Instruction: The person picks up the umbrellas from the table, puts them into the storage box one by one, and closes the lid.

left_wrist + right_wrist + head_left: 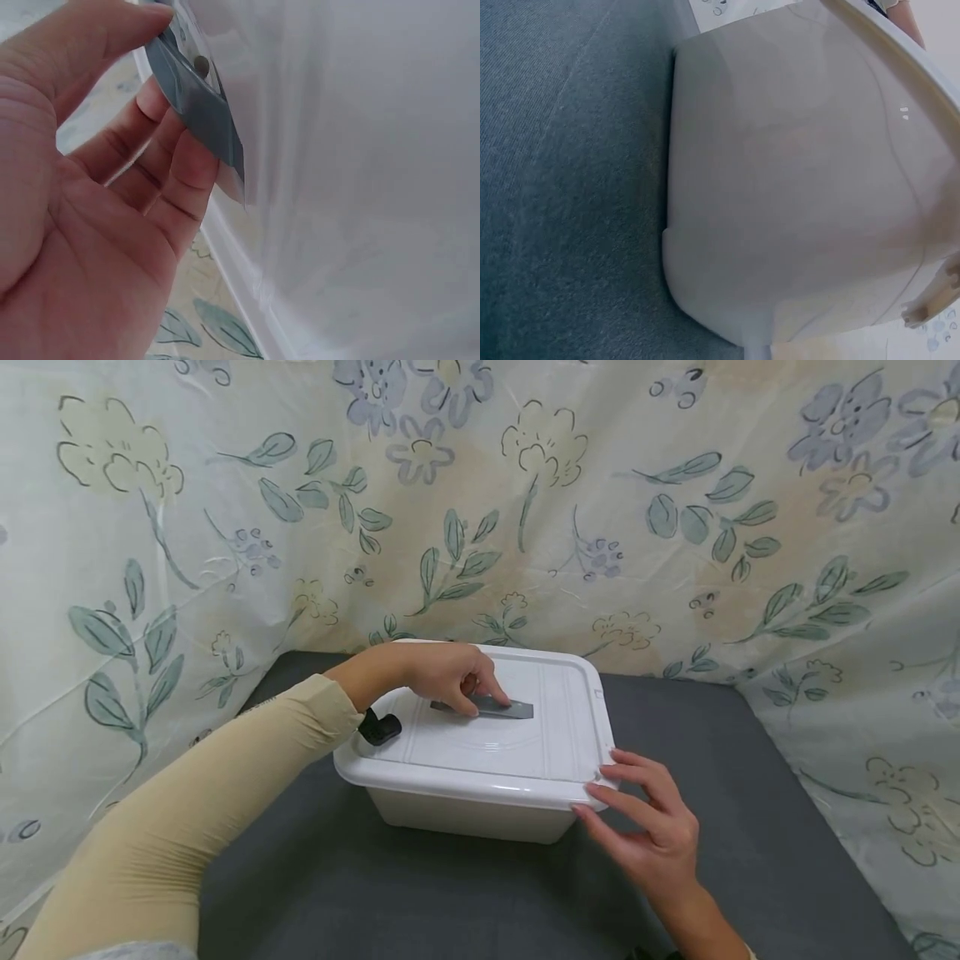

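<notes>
A white plastic tub (472,817) stands under a white lid (487,756). On the lid, my left hand (453,677) pinches a flat grey packet (510,708) between thumb and fingers. Seen from the left wrist, the packet (199,109) has a grey face and a clear, shiny side with a small dark round spot. My right hand (648,822) has its fingers spread around the lid's near right corner, fingertips right at the rim. The right wrist view looks along the tub's side wall (795,172), and the right hand is out of that frame.
The tub stands on a dark grey cloth surface (360,893). A floral curtain (480,527) hangs behind it and along both sides. A black wrist-worn piece (380,727) sits under the left wrist, over the lid.
</notes>
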`<state>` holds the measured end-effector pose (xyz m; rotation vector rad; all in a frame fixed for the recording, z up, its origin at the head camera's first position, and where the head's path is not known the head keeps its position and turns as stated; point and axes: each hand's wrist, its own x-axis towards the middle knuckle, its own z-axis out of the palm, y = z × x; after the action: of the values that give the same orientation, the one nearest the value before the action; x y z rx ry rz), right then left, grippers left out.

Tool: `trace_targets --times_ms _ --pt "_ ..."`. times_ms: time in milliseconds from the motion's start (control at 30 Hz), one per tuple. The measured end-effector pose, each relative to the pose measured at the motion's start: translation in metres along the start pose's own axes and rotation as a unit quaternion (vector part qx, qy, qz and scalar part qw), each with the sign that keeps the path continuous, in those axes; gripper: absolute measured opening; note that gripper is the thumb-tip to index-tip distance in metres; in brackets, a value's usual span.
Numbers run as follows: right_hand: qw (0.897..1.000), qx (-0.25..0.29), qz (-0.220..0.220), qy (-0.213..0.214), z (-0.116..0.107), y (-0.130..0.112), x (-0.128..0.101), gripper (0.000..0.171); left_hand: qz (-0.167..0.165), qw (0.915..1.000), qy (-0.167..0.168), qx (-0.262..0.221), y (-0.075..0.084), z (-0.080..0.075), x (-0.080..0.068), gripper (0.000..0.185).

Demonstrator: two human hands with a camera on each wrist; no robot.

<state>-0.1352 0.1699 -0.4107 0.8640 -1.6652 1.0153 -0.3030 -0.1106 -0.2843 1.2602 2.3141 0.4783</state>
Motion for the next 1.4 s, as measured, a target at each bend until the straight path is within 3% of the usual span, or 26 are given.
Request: trace_targets --times_ms 233,400,633,767,967,1167,1267,1400 --pt "1.0 -0.01 0.012 0.013 0.001 -0.001 0.0 0.032 -0.039 0.9978 0.044 0.029 0.007 0.008 -0.011 0.046" --pt "1.0 -0.004 0.016 0.018 0.001 -0.001 0.0 0.031 -0.072 0.9914 0.096 0.052 0.006 0.011 -0.034 0.044" --pt "0.999 -0.001 0.039 0.005 0.0 -0.002 -0.003 0.033 -0.147 0.9663 0.195 0.081 0.009 0.021 -0.074 0.045" --pt "0.999 -0.004 0.048 -0.001 -0.001 -0.002 -0.004 0.033 -0.195 0.9505 0.224 0.093 0.005 0.03 -0.091 0.047" --pt "0.999 -0.004 0.051 0.001 -0.003 -0.003 -0.005 0.033 -0.236 0.9338 0.238 0.127 -0.009 0.045 -0.103 0.06" --pt "0.998 -0.005 0.059 -0.003 -0.003 -0.003 -0.007 0.033 -0.278 0.9195 0.225 0.164 -0.023 0.061 -0.107 0.073" --pt "0.998 -0.005 0.065 -0.005 -0.004 -0.003 -0.008 0.033 -0.279 0.9185 0.22 0.173 -0.025 0.066 -0.106 0.075" --pt "0.997 -0.006 0.07 -0.004 -0.005 -0.003 -0.01 0.033 -0.277 0.9234 0.208 0.165 -0.025 0.069 -0.103 0.076"
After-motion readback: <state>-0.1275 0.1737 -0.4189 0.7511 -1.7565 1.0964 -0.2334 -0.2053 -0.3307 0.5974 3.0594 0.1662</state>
